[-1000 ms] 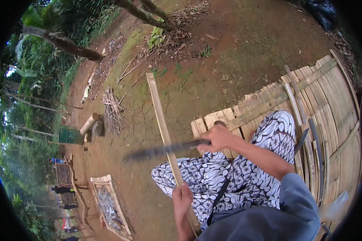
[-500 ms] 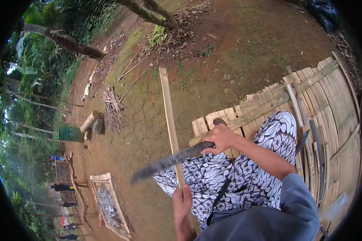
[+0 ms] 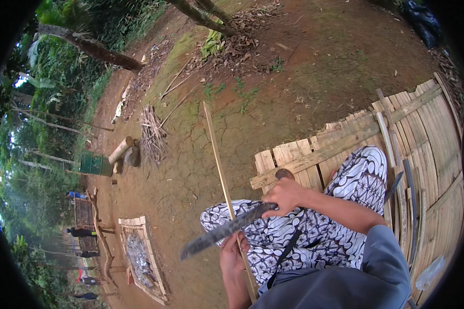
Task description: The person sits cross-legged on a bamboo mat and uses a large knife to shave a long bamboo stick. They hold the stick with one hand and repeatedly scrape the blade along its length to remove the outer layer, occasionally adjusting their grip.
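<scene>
My right hand [image 3: 286, 196] grips the handle of a long dark machete [image 3: 222, 231], whose blade slants down to the left across a thin bamboo strip [image 3: 219, 164]. My left hand [image 3: 233, 256] holds that strip near its lower end, just below the blade. The strip runs up and away over the dirt ground. I sit on a bamboo-slat platform [image 3: 423, 134] with patterned cloth [image 3: 314, 232] over my legs.
Loose bamboo slats [image 3: 399, 175] lie on the platform at right. On the dirt are a bundle of thin sticks [image 3: 150, 135], a log [image 3: 120, 150], a green box [image 3: 94, 164] and a wooden tray [image 3: 142, 257]. Trees stand at the far left and top.
The machete blade has dropped lower and tilted downward to the left, toward my left hand. The bamboo strip has swung slightly to the right.
</scene>
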A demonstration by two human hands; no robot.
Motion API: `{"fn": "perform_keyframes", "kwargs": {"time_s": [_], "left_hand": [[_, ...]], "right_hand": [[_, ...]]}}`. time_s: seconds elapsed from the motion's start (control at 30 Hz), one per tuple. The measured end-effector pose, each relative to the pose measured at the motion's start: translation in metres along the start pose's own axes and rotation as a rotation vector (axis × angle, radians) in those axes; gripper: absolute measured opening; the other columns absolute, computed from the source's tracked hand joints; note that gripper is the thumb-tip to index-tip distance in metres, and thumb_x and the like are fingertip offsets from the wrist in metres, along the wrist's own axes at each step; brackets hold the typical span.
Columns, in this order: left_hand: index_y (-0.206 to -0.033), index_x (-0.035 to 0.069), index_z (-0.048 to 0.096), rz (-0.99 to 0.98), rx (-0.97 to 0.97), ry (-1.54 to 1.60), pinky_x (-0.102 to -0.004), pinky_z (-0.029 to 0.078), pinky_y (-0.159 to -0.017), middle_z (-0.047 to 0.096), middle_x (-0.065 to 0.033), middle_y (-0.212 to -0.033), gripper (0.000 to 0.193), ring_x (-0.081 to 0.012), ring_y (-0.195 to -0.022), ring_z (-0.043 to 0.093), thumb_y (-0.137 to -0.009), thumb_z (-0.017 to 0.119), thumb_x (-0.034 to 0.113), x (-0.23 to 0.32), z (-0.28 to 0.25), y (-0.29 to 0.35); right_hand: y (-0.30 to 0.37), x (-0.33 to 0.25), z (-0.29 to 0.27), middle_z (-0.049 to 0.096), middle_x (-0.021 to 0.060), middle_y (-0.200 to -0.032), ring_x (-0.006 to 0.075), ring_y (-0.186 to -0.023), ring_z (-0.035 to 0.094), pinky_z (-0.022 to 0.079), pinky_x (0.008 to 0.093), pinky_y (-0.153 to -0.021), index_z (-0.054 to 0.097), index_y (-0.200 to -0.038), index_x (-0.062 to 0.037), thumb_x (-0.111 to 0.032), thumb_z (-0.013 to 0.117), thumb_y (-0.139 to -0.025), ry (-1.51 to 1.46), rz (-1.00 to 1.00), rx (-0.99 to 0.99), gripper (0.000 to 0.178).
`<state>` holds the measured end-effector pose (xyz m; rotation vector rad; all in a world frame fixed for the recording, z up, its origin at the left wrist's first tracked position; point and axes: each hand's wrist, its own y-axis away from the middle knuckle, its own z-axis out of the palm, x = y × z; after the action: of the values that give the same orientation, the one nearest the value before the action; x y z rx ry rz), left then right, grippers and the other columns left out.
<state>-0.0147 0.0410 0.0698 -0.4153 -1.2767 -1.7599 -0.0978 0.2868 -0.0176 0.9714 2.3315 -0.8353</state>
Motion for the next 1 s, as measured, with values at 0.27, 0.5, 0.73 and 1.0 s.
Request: {"fn": "perform_keyframes", "kwargs": {"time_s": [0.27,0.5,0.73,1.0], "left_hand": [[-0.109,-0.002,0.06,0.179,0.17,-0.265,-0.0211,0.034,-0.041,0.052,-0.0023,-0.07,0.024,-0.008,-0.048,0.044,-0.101,0.047,0.016,-0.01,0.007,-0.001],[-0.101,0.0,0.059,0.273,0.147,-0.463,-0.0213,0.029,-0.034,0.051,-0.0018,-0.066,0.023,-0.007,-0.039,0.04,-0.102,0.045,0.018,-0.02,0.023,0.014],[-0.101,-0.004,0.058,0.404,0.196,-0.486,-0.0225,0.03,-0.033,0.047,-0.0009,-0.058,0.023,-0.0069,-0.038,0.039,-0.102,0.044,0.014,-0.004,0.021,0.028],[-0.103,-0.004,0.059,0.339,0.146,-0.542,-0.0226,0.028,-0.033,0.047,-0.0007,-0.059,0.026,-0.0064,-0.038,0.038,-0.103,0.043,0.016,-0.009,0.029,0.024]], "right_hand": [[-0.004,0.004,0.006,0.058,0.0195,-0.055,0.0373,-0.055,0.061,0.049,0.0465,-0.054,0.066,-0.073,-0.001,-0.06,0.053,-0.087,-0.149,0.413,0.112,0.062],[-0.004,0.013,-0.008,0.057,0.0159,-0.053,0.0367,-0.052,0.058,0.046,0.0449,-0.051,0.066,-0.068,-0.007,-0.061,0.055,-0.085,-0.068,-0.022,0.099,0.057],[-0.008,0.041,-0.035,0.054,0.0163,-0.05,0.0361,-0.049,0.056,0.045,0.0464,-0.053,0.064,-0.062,-0.0029,-0.056,0.059,-0.084,-0.275,0.499,0.21,0.057],[0.002,0.047,-0.022,0.053,0.016,-0.049,0.0363,-0.048,0.056,0.046,0.0451,-0.05,0.062,-0.065,-0.0024,-0.054,0.059,-0.085,-0.087,0.14,0.205,0.056]]}}
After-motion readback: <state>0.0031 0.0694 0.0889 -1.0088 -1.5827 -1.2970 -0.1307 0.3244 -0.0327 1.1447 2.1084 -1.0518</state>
